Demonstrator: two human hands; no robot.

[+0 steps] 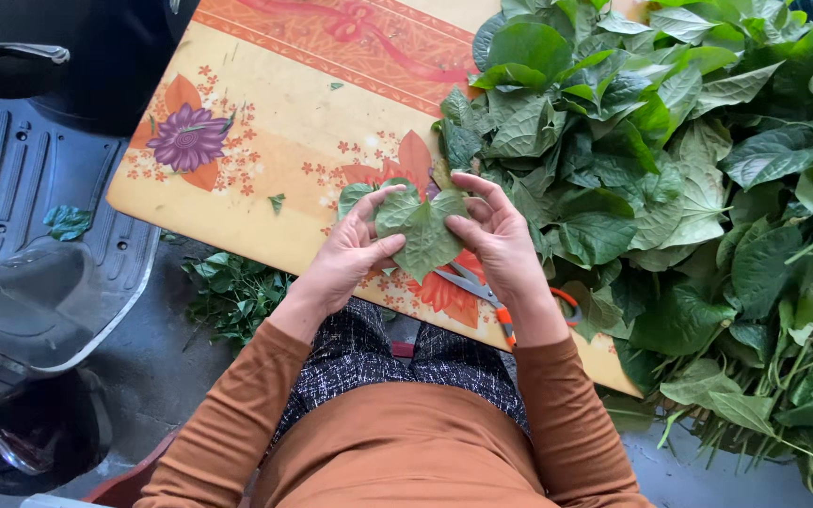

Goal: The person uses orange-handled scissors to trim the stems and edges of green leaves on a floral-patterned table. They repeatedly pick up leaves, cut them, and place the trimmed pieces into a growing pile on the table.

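Both orange sleeves (237,414) lead to the leaf stack (421,226), which the left hand (355,249) and right hand (501,240) pinch at opposite edges, tip toward the person, scissors (496,301) just beneath.

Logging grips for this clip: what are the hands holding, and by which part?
Both hands, left and right, hold a small stack of leaves by its opposite side edges.

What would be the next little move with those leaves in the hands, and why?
Probably lay another leaf from the pile onto the stack. Both the left hand and right hand pinch a few flat, overlapped leaves over the table, and the scissors lie unused beneath.
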